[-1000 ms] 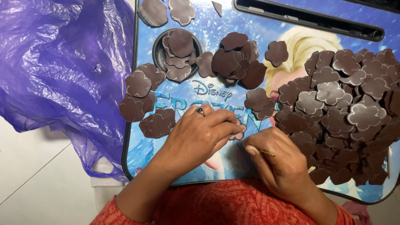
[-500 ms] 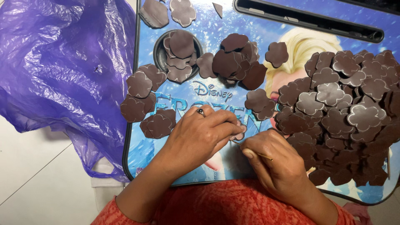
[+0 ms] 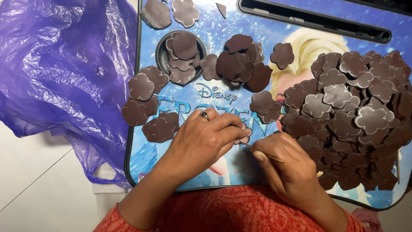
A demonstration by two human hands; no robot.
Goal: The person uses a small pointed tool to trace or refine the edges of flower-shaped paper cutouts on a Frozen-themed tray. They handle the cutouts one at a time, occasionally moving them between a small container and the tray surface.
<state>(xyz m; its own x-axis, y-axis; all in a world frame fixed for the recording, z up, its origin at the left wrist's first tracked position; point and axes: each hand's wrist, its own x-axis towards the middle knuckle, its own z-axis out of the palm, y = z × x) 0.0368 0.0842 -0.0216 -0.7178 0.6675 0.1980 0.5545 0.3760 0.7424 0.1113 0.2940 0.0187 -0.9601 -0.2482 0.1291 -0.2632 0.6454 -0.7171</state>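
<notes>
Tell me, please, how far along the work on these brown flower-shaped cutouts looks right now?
Small groups of cutouts lie spread at the tray's left, seemingly finished. In hand: the left hand pins one cutout while the right hand works it with a thin stick. The big heap at right seems left.

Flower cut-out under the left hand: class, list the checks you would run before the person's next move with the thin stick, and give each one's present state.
1. Left hand pins the flower cut-out to the lap tray: ok.
2. Right hand grips the thin stick: ok.
3. Stick tip touches the cut-out: cannot tell, fingers hide it.
4. Big pile of cut-outs apart from the stick: ok.
5. Purple plastic bag off the tray: ok.
</notes>
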